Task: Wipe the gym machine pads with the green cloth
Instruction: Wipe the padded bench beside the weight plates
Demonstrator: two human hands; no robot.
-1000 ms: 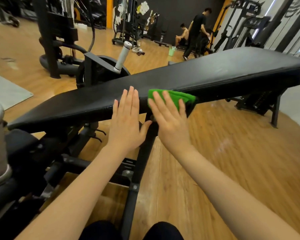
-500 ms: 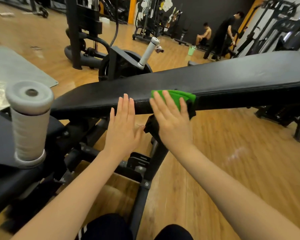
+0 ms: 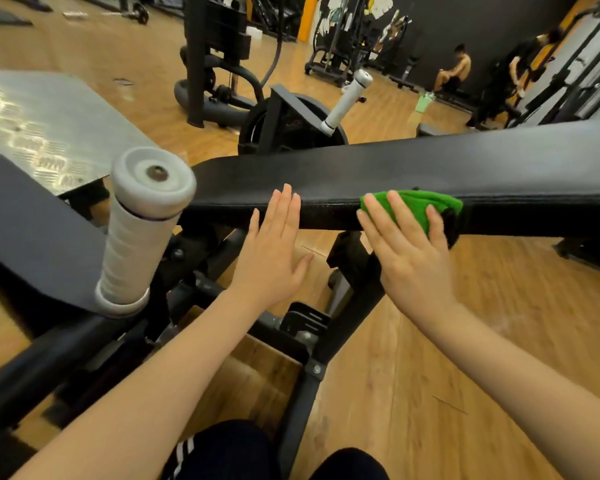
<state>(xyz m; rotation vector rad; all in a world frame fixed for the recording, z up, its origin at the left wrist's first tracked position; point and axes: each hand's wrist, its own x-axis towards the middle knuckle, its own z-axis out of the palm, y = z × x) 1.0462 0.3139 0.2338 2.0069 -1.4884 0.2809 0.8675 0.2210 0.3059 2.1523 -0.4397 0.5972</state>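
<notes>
Along the near edge of the long black pad [image 3: 413,168], the green cloth [image 3: 417,206] sits folded over the seam, draped from the top face down onto the side wall. The right hand [image 3: 411,252] presses it there with straight, slightly spread fingers [image 3: 397,211]; they lie flat on the cloth and do not curl round it. Cloth shows beyond the fingertips on the far side and to the right of the little finger.

The pad's long axis runs left to right across the scene, rising a little toward the right, so any stroke that follows it is a sideways one. A long run of pad lies to the right of the cloth, a shorter run to the left.

The left hand [image 3: 274,251] is just left of the right, fingers straight and close together, tips against the same near edge and the thumb held out to the side. It holds nothing and stands apart from the cloth, so the right hand is plainly the nearer one.

A white wrapped roller [image 3: 139,233] stands at near left, beside a second dark pad [image 3: 32,220].

No brand, label or legible writing shows on the pad, cloth or roller.
</notes>
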